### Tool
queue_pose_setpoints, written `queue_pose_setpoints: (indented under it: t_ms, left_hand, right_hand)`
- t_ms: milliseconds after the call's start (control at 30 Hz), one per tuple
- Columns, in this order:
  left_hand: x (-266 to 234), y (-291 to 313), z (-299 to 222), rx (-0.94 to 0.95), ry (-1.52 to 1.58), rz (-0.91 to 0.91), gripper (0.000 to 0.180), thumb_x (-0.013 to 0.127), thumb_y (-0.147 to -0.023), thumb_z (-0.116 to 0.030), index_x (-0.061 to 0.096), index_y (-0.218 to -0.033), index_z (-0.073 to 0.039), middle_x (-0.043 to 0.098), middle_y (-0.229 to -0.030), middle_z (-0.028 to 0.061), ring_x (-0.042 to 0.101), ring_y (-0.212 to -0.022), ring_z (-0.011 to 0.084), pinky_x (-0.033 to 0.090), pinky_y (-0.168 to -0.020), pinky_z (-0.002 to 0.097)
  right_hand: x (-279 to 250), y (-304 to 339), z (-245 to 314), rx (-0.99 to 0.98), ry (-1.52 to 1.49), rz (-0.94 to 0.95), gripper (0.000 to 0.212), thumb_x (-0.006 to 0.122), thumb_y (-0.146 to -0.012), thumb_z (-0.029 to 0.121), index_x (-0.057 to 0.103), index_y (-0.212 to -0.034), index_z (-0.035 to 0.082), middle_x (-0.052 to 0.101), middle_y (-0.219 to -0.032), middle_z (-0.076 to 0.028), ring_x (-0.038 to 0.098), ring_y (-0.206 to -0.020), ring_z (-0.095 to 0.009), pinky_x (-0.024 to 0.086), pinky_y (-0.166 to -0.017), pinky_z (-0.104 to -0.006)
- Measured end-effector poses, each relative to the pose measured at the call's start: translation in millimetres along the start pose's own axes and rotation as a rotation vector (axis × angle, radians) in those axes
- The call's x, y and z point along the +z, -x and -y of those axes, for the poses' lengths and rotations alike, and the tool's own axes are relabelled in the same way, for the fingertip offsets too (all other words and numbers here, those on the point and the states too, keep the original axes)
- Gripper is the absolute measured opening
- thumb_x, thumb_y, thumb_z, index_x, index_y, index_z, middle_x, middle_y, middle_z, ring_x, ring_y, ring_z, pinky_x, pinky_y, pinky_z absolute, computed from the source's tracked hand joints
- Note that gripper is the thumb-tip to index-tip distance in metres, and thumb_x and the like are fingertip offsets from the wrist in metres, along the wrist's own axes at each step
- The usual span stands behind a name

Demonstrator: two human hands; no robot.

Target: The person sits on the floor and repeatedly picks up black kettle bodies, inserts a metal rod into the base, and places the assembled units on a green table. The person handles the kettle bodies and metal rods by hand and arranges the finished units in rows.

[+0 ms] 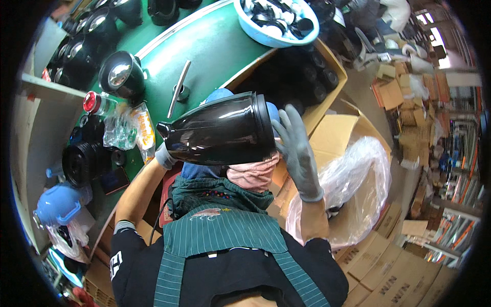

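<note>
A glossy black jug body (217, 130), like a thermos jug shell, lies on its side above my lap, its spout end to the left and its wide end to the right. My left hand (164, 156), in a grey glove, grips it near the narrow end; the fingers are mostly hidden behind the jug. Beside the wide end, my right hand (298, 153), also gloved in grey, is held up with its fingers stretched out. Whether its palm touches the jug I cannot tell. A pink cloth (253, 175) rests on my lap below.
On the green table (204, 43) stand a metal bar tool (179, 89), black jug bodies (121, 75), a red-lidded jar (93, 103) and a light blue basin (273, 40) of small parts. To the right are a carton (337, 77) of black parts and a plastic-lined carton (376, 204).
</note>
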State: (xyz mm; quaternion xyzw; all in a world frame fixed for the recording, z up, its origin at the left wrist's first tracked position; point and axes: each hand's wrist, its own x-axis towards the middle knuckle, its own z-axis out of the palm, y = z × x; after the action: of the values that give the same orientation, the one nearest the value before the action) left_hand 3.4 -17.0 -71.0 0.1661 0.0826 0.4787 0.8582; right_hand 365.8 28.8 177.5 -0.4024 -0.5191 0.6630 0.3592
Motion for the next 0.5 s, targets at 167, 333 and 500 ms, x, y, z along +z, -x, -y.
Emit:
queue_pose_setpoints:
  t_ms: [167, 333, 500]
  left_hand:
    - [88.4, -27.8, -11.3, 0.398, -1.210, -0.597, 0.025, 0.075, -0.090, -0.014, 0.078, -0.110, 0.002, 0.075, -0.090, -0.0005, 0.067, -0.084, 0.0097, 0.056, -0.077, 0.0291]
    - [73.4, -20.3, -18.3, 0.245, -1.097, -0.519, 0.026, 0.071, -0.098, -0.012, 0.076, -0.120, 0.000, 0.078, -0.102, 0.0051, 0.073, -0.089, 0.0155, 0.061, -0.082, 0.0337]
    - [31.6, -0.7, -8.6, -0.051, -0.160, -0.389, 0.029, 0.069, -0.101, -0.011, 0.075, -0.128, -0.001, 0.079, -0.108, 0.0074, 0.075, -0.092, 0.0192, 0.063, -0.087, 0.0362]
  right_hand:
    - [18.4, -22.4, -17.4, -0.213, 0.364, -0.066, 0.067, 0.045, -0.120, 0.041, 0.030, -0.171, 0.000, 0.043, -0.168, -0.027, 0.042, -0.158, -0.034, 0.032, -0.128, -0.0415]
    - [21.7, -15.9, -28.7, -0.456, 0.390, -0.150, 0.066, 0.043, -0.119, 0.042, 0.042, -0.164, -0.006, 0.046, -0.165, -0.029, 0.050, -0.151, -0.037, 0.037, -0.126, -0.0427]
    - [13.2, -9.3, -34.6, -0.588, 0.369, -0.097, 0.087, 0.043, -0.113, 0.062, 0.049, -0.157, -0.013, 0.043, -0.164, -0.033, 0.048, -0.151, -0.046, 0.036, -0.125, -0.0495]
